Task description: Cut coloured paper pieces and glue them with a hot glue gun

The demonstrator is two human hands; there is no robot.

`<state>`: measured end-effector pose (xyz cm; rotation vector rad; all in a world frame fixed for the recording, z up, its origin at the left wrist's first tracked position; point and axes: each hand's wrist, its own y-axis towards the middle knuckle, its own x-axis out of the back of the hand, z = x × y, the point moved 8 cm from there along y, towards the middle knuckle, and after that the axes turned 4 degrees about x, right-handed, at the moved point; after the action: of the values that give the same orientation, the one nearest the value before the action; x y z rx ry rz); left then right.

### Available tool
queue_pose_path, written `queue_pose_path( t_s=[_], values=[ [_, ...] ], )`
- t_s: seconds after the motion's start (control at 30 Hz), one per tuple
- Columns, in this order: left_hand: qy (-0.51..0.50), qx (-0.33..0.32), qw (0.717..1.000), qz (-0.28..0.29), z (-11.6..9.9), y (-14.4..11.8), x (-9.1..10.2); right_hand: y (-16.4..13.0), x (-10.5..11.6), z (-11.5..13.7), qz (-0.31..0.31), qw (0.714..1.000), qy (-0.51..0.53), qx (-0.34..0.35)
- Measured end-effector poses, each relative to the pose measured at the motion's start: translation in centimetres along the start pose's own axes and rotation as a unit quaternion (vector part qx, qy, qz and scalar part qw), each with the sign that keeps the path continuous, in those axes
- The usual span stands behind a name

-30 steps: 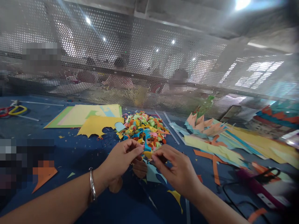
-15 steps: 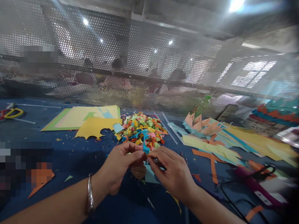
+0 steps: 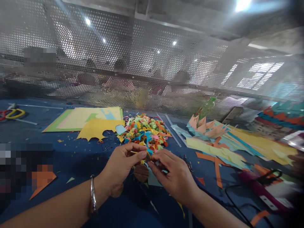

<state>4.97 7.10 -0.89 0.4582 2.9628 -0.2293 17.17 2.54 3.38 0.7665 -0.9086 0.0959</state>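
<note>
Yellow piece [image 3: 148, 155]: turned since a second ago, its broad face then showing and now nearly edge-on; the right hand [image 3: 174, 171] has drawn in closer to the left hand [image 3: 128, 160], and the piece sits mid-frame between their fingertips.
Left fingers: thumb and forefinger pinch the piece's left side, the others curling behind, partly hidden; such a small, thin thing probably suits fingertips better than a full grasp.
Right fingers: gripping the opposite side, thumb below; two-sided holding likely steadies the piece and lets its angle be adjusted.
Paper pile [image 3: 144, 129]: multicoloured bits heaped just beyond the hands, centre of the frame, presumably there to stay within easy reach.
Brown disc [image 3: 141, 173]: lower middle, below the fingertips; a second disc [image 3: 117, 191] shows partly behind the left wrist. What supports either is unclear.
Sheet stack [image 3: 71, 120]: left of the pile, a scalloped yellow sheet [image 3: 93, 128] overlapping its lower edge, perhaps set aside to leave the hands room.
Scissors [image 3: 15, 114]: far left of the blue tabletop [image 3: 78, 158], well apart from both hands, apparently not needed for this grip.
Folded peach paper [image 3: 201, 125]: right of centre, points upward, among loose strips; probably kept aside so the folds are not crushed.
</note>
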Motion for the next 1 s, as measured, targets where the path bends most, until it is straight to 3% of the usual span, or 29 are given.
queue_pose_path(
  t_s=[0.37, 0.77, 1.0],
  values=[
    [0.010, -0.011, 1.000, 0.008, -0.02, 0.06, -0.21, 0.01, -0.10, -0.52, -0.004, 1.000, 0.023, -0.017],
    [0.070, -0.075, 0.995, 0.002, -0.51, -0.08, -0.06, 0.13, -0.33, -0.73, 0.004, 0.999, 0.036, -0.034],
    [0.050, -0.058, 0.997, 0.012, -0.39, -0.09, -0.31, 0.02, -0.28, -0.62, 0.010, 0.998, 0.044, -0.038]
  ],
)
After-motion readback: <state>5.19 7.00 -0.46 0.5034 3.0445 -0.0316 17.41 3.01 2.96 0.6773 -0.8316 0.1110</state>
